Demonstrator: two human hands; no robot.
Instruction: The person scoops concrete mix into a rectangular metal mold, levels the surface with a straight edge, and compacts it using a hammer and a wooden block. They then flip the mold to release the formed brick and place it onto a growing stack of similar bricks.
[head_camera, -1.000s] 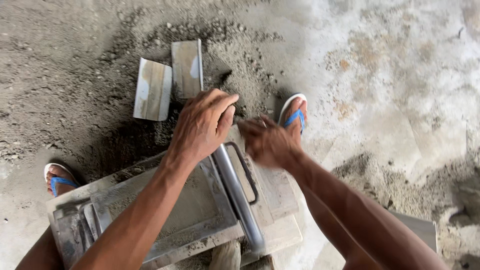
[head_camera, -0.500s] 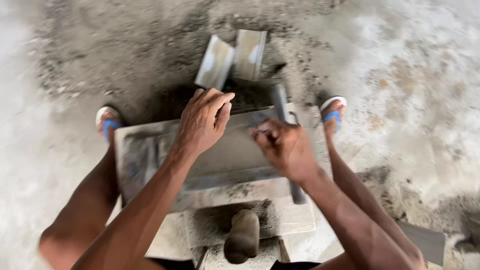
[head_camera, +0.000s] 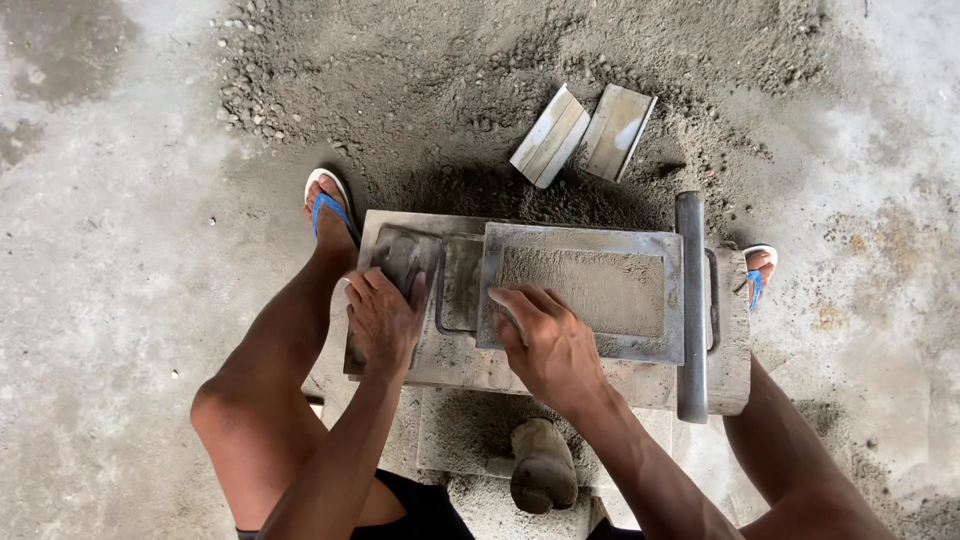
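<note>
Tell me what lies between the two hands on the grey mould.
In the head view, between the left hand and the right hand lies a bare stretch of the mould: a dusty metal plate with a thin bent rod.

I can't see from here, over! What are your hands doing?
Left hand flat on the mould's left plate. Right hand pressing the metal frame filled with grey mix. Two boards lie beyond on the sand, apart.
</note>
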